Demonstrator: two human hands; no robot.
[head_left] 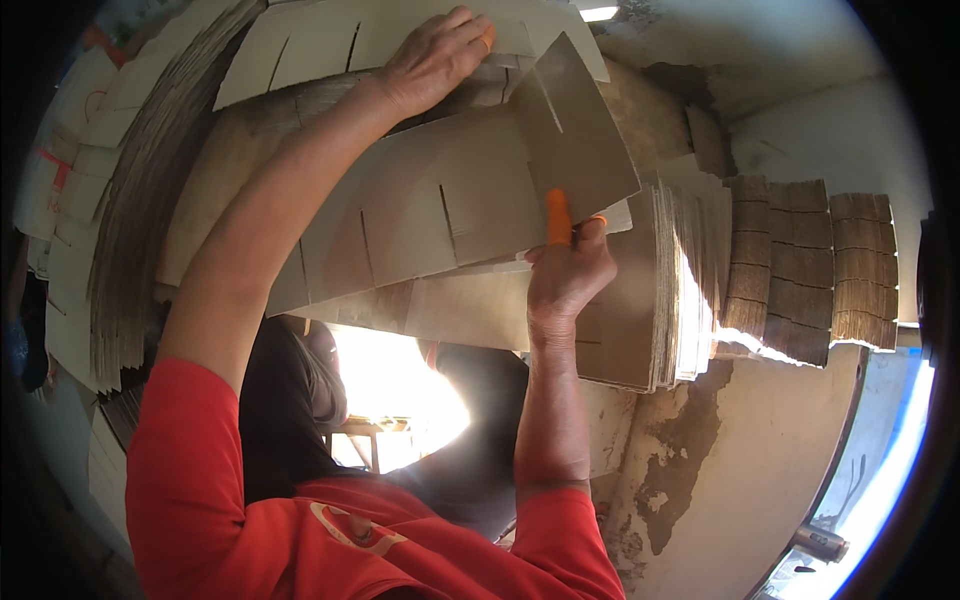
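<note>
My right hand [572, 272] grips a slotted cardboard sheet [410, 205] by its near right edge. Orange covers show on the fingers, and one lies over the face of the sheet. The right end of this sheet is folded up, and several narrow slits run in from its edge. Farther away, my left hand [440, 62] is closed over a second, paler slotted cardboard sheet [310, 58]. An orange band shows on one of its fingers, while the fingertips are hidden. Under the held sheet lies another piece of cardboard [460, 305].
A tall stack of cardboard sheets [165, 190] stands on the left. To the right are upright cardboard sheets [665, 280] and brown bundles of slotted cardboard [800, 265] by the wall. Below, the wall [740, 450] has peeling patches. Bright light glares between my legs.
</note>
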